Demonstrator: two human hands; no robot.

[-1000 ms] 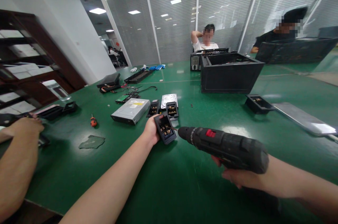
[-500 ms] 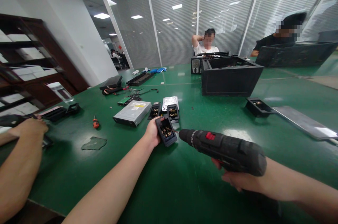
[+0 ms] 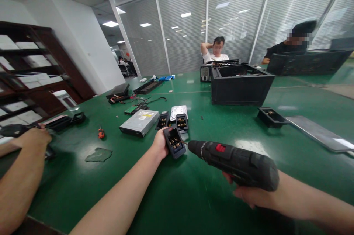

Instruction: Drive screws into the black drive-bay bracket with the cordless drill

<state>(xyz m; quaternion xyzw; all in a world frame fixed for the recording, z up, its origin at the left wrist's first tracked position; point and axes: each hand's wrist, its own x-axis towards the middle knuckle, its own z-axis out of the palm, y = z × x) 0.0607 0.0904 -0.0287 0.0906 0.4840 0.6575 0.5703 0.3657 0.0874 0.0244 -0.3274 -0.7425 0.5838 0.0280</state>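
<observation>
My left hand (image 3: 160, 142) is closed round the left side of a small black plastic box (image 3: 176, 151), tilted with its open side toward me. Brass-coloured metal parts show inside it. A black cordless drill (image 3: 235, 163) lies across the view, gripped by my right hand (image 3: 249, 192), with part of the grip hidden. Its thin bit reaches to the box's right side; whether the tip touches a screw I cannot make out. Just behind the held box stand two similar boxes, one on the left (image 3: 163, 120) and one on the right (image 3: 181, 122), beside a hard drive (image 3: 179, 111).
A grey optical drive (image 3: 140, 121), a red screwdriver (image 3: 101, 132) and a glassy shard (image 3: 99, 155) lie to the left. Another person's hand (image 3: 38, 140) works at far left. Computer cases (image 3: 240, 87), another black box (image 3: 271, 117) and a flat silver slab (image 3: 318, 131) occupy the right.
The whole scene sits slightly lower in the view, as the camera has tipped up a little. Both hands keep their holds, with the drill bit still at the box.
</observation>
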